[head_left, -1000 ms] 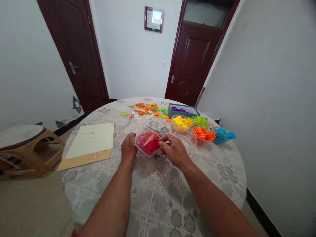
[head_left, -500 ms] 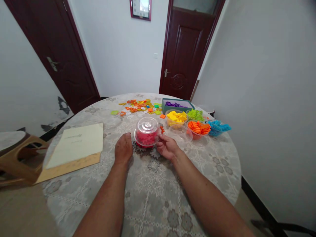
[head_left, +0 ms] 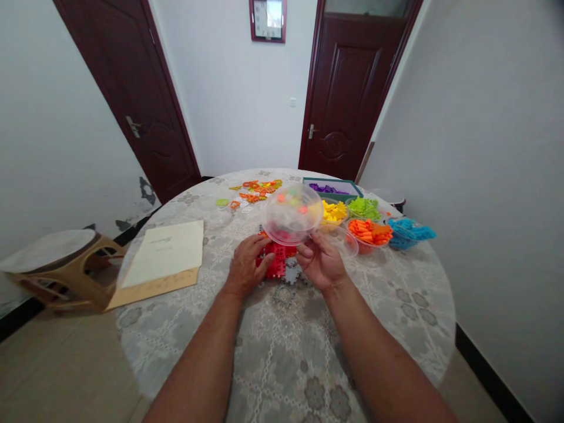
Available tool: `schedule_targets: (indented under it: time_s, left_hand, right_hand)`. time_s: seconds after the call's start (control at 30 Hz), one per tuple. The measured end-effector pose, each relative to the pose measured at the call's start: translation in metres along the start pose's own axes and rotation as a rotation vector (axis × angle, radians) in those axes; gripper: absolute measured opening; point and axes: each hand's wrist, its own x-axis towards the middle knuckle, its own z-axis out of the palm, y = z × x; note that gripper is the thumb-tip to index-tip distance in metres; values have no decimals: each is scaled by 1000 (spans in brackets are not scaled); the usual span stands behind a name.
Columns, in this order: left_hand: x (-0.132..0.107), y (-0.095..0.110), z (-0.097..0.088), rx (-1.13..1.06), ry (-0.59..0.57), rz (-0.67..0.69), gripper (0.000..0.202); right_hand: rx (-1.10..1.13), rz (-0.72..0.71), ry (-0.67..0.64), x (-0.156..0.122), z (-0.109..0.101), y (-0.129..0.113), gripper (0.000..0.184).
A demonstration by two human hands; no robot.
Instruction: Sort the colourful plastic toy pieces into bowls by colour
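Note:
My right hand (head_left: 322, 258) pinches the rim of a clear plastic bowl (head_left: 294, 214), which is tilted and raised above the table. Loose coloured pieces behind the bowl show through its wall. Below it lies a pile of red plastic building pieces (head_left: 277, 261), partly covered by the bowl and my hands. My left hand (head_left: 249, 263) rests against the left side of this pile, fingers stretched and thumb apart. Grey gear-shaped pieces (head_left: 291, 274) lie at the near edge of the red ones.
To the right stand clear bowls of yellow pieces (head_left: 333, 212), green pieces (head_left: 363, 207), orange pieces (head_left: 369, 231) and blue pieces (head_left: 408, 232). A green box (head_left: 358, 191) holds purple pieces. Orange pieces (head_left: 255, 192) lie scattered at the back; paper sheets (head_left: 170, 249) lie left.
The clear bowl, upside down over the red pieces before, has been lifted and tilted by my right hand. The red pieces now lie uncovered in part. My left hand has opened beside them.

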Motion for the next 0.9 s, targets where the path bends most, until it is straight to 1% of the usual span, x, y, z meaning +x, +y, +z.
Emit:
schedule_targets:
  time_s: [0.1,0.2,0.3,0.37,0.43,0.5,0.53,0.57,0.6,0.63,0.7,0.73,0.8,0.9]
  left_hand:
    - [-1,4,0,10,-113,87,34]
    - [-1,7,-1,20,-159,101,27]
    - [1,10,-5,2,-192,134,23]
    - [3,12,-8,24,-211,134,23]
    - [5,13,-9,91,-219,93,26]
    - [6,11,-9,180,-215,42,30]
    - [6,10,-8,224,-211,24,30]
    - [7,8,-6,269,-209,9,30]
    - [7,5,-4,314,-208,-10,30]
    - [7,2,-3,358,-210,-36,30]
    - [7,-5,1,431,-200,-103,32]
    - [7,-8,2,443,-187,-117,32]
    - [6,-15,4,423,-139,-116,31]
    - [4,-24,3,374,-80,-113,42]
  right_hand:
    - [-96,-192,0,-20,15,-25,13]
    - [-285,-427,54,-49,17,-60,15]
    - [-528,-672,204,-87,2,-97,16]
    - [-723,-817,355,-117,-15,-119,16]
    - [-992,-902,542,-150,-35,-137,18]
    - [-1339,-889,742,-179,-55,-151,22]
    - [-1525,-867,811,-192,-65,-157,23]
    - [-1706,-847,842,-202,-74,-162,24]
    - [-1874,-838,831,-210,-83,-166,24]
    - [-2017,-843,787,-215,-92,-169,23]
    - [-2216,-868,671,-219,-107,-172,22]
    - [-2271,-872,629,-218,-113,-173,22]
    - [-2329,-855,588,-213,-124,-172,21]
    - [-2370,-786,588,-203,-135,-171,21]
